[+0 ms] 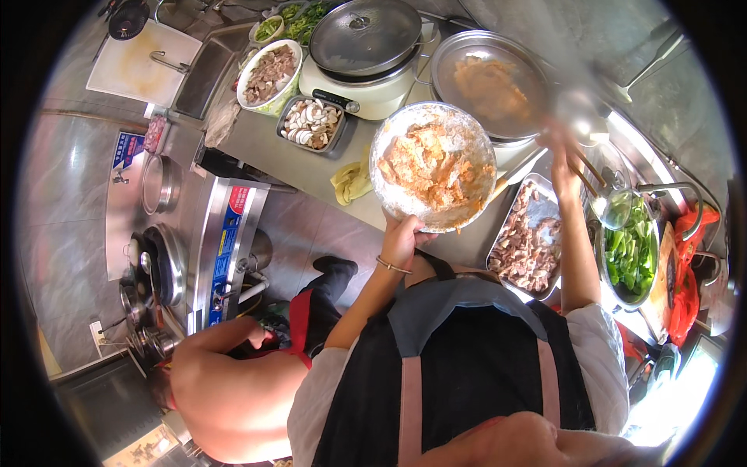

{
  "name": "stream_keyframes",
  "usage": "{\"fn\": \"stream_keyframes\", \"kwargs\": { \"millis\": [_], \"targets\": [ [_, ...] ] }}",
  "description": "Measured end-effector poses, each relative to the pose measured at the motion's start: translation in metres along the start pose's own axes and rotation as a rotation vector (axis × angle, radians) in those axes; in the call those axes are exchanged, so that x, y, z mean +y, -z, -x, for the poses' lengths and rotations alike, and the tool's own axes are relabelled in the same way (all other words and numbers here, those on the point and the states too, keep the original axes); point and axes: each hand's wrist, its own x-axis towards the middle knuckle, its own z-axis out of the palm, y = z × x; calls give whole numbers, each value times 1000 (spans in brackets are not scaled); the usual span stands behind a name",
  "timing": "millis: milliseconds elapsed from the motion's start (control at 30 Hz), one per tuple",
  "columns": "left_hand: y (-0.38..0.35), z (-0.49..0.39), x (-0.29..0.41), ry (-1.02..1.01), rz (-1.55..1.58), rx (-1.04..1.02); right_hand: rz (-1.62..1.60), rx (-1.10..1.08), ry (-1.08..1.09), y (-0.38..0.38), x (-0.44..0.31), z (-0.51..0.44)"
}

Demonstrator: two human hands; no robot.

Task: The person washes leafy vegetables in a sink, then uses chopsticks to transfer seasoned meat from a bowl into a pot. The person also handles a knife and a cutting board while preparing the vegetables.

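Observation:
My left hand [405, 233] grips the lower rim of a round metal bowl [390, 201], which holds orange-brown battered pieces [429, 166] and has white flour around its inner wall. Beyond the bowl, a wide steel pan [449, 49] contains similar battered food [490, 84] in liquid. My right hand [557, 137], blurred, is at the pan's right rim; it appears closed around two wooden chopsticks [589, 169] whose ends stick out towards the lower right. The front tips cannot be made out. A wooden-handled utensil [513, 172] lies between the bowl and a meat tray.
A metal tray of sliced meat [528, 257] lies right of the bowl, near a bowl of green vegetables [630, 251]. Left are a lidded cooker [365, 38], a mushroom container [312, 125] and a yellow cloth [353, 178]. Another person [233, 385] is at the lower left.

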Motion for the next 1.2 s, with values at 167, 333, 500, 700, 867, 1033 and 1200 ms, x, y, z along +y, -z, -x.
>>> {"fn": "stream_keyframes", "kwargs": {
  "millis": [167, 333, 500, 700, 867, 1033, 1200],
  "targets": [
    [4, -5, 1, 48, 53, -27, -105, 14, -15, 3, 3, 1],
    [3, -6, -1, 1, 27, -12, -59, 15, -10, 5, 1, 3],
    [2, -6, -2, 2, 9, 11, -91, -133, -127, 6, -1, 8],
    [3, -7, -2, 10, 11, 8, -224, 37, -73, 3, -1, 9],
    [1, -5, 0, -21, 5, 1, -388, -162, -81, 15, -18, 21],
    [0, -5, 6, -6, 39, -61, -330, -531, -224, 15, -34, 34],
    [-4, -4, 5, -10, 13, -94, -452, -380, -295, -17, -16, 38]
  ]
}}
